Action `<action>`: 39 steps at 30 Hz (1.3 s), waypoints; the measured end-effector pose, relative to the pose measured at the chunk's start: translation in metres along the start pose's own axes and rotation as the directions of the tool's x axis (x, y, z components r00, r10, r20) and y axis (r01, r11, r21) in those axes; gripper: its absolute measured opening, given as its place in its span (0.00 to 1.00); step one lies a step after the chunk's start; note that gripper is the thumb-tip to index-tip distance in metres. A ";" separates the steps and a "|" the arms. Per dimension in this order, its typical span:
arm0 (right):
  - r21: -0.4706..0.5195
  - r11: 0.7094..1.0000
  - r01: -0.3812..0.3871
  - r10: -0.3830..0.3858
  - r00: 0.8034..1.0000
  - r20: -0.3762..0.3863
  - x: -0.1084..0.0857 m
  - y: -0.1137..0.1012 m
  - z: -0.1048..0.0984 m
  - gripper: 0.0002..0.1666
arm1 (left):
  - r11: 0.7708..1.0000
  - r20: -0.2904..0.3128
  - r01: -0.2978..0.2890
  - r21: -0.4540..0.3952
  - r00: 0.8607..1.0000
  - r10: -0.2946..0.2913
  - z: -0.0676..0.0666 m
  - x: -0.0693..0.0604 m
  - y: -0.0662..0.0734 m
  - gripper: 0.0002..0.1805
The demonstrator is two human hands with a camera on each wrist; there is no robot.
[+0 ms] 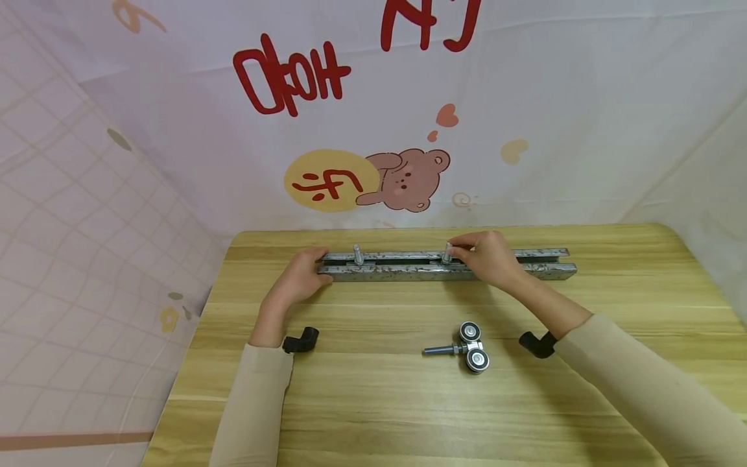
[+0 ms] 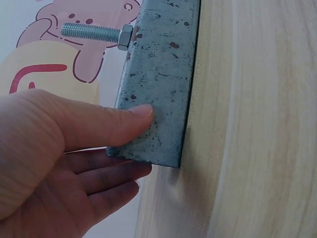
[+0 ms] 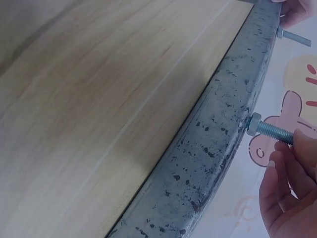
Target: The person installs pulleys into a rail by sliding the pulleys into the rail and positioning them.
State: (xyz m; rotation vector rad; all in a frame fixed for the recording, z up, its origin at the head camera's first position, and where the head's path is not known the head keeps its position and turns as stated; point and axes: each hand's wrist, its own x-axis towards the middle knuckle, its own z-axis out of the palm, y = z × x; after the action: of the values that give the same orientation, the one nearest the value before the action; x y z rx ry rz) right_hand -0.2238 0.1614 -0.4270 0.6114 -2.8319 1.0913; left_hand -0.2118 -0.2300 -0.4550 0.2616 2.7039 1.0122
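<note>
A scuffed metal channel rail [image 1: 403, 273] lies along the back of the table, slot facing up. Two threaded bolts stand up from the slot, a left bolt [image 1: 358, 253] and a right bolt [image 1: 447, 253]. My left hand [image 1: 300, 275] holds the rail's left end; in the left wrist view its thumb [image 2: 141, 113] presses the side wall. With thumb and fingers my right hand [image 1: 490, 259] pinches the right bolt's shaft, above the hex nut [image 3: 254, 124] seen in the right wrist view. Whatever carries the bolts inside the rail is mostly hidden.
A roller trolley [image 1: 470, 347] with two visible wheels and a threaded stem lies in front of the rail. Black bent pieces show at the left cuff [image 1: 288, 366] and right cuff [image 1: 574, 334]. A white printed cloth [image 1: 554, 97] hangs behind the wooden table [image 1: 362, 402].
</note>
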 end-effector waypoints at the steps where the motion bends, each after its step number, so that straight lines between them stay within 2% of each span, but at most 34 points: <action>1: 0.002 1.000 0.000 0.000 1.000 0.002 0.000 0.000 0.001 0.14 | 1.000 0.000 0.000 -0.001 1.000 0.000 0.000 0.000 0.000 0.36; 9: 0.015 1.000 -0.006 0.006 1.000 0.011 0.001 -0.003 0.001 0.14 | 1.000 -0.001 -0.005 0.000 1.000 0.005 0.000 0.000 0.000 0.36; 14: 0.032 0.999 -0.029 0.027 0.998 0.056 0.000 -0.002 -0.008 0.16 | 1.000 0.000 -0.003 0.002 1.000 0.003 0.000 -0.001 0.002 0.36; 17: 0.029 0.999 -0.029 0.028 0.998 0.056 -0.002 -0.001 -0.016 0.16 | 1.000 -0.001 -0.005 0.004 1.000 0.005 0.000 -0.001 0.002 0.36; 21: 0.007 0.999 0.035 -0.035 0.999 0.012 -0.007 -0.002 -0.026 0.14 | 1.000 -0.003 -0.008 0.011 1.000 0.008 0.000 -0.001 0.002 0.36; 25: -0.011 0.992 0.128 -0.129 0.991 -0.042 -0.015 -0.006 -0.035 0.12 | 1.000 -0.009 -0.009 0.011 1.000 0.010 0.000 -0.001 0.002 0.36; 29: -0.061 0.973 0.223 -0.228 0.970 -0.080 -0.026 -0.009 -0.039 0.12 | 1.000 -0.015 -0.015 0.005 1.000 0.015 0.001 -0.001 0.001 0.36; 32: -0.109 0.950 0.293 -0.304 0.948 -0.095 -0.034 -0.010 -0.038 0.14 | 1.000 -0.017 -0.019 0.003 1.000 0.019 0.001 -0.001 0.001 0.36; 34: -0.133 0.928 0.349 -0.363 0.926 -0.100 -0.040 -0.011 -0.035 0.16 | 1.000 -0.015 -0.020 0.004 1.000 0.020 0.001 -0.001 0.001 0.36; 39: -0.174 0.850 0.497 -0.517 0.850 -0.099 -0.054 -0.018 -0.023 0.15 | 1.000 -0.007 -0.007 0.000 1.000 0.007 0.000 -0.001 0.001 0.37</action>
State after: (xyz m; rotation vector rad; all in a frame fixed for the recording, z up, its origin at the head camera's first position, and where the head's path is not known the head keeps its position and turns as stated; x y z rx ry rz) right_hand -0.1698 0.1828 -0.4086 1.1342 -2.3789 0.7880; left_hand -0.2103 -0.2293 -0.4540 0.2688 2.7109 1.0168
